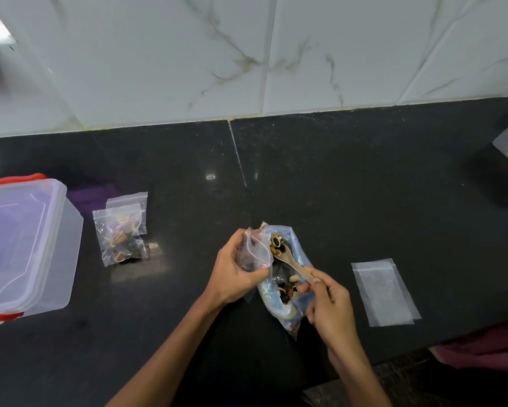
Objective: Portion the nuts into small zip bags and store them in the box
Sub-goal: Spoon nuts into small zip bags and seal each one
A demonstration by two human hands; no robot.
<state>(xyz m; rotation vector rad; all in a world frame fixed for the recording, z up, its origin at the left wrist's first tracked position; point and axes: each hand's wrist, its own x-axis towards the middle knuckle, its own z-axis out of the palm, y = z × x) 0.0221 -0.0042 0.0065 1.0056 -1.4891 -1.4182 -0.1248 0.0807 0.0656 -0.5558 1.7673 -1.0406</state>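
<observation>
Left hand (237,268) grips a small zip bag (257,250), mouth held open. Right hand (329,304) pinches a wooden spoon (291,264) loaded with nuts (276,245) at that mouth, over the big nut bag (279,301). Two filled bags (120,230) lie beside the lidded box (26,248); empty bags (385,292) right.

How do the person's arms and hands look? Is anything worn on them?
Both forearms are bare, with no sleeve in view. The left hand and the right hand wear no gloves, and no ring, watch or bracelet shows on them.
</observation>
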